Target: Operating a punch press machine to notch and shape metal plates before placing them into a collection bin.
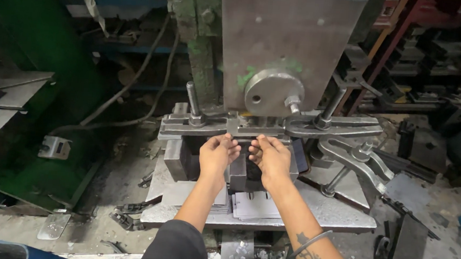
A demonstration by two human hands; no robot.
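Observation:
My left hand (216,154) and my right hand (271,157) reach side by side into the gap of a press die (237,170) under the big grey ram (284,42). The fingers of both hands curl in toward the dark opening, close to each other. Whether they grip a piece inside is hidden. Flat grey sheet-metal blanks (255,205) lie stacked on the press table (337,213) just below my wrists. A metal bangle sits on my right forearm.
Clamp bars (273,127) with upright bolts hold the die on top. A curved steel clamp (354,158) lies at the right. Green machine frame (36,80) stands left, metal plates (410,247) and scrap lie on the floor, shelves fill the back.

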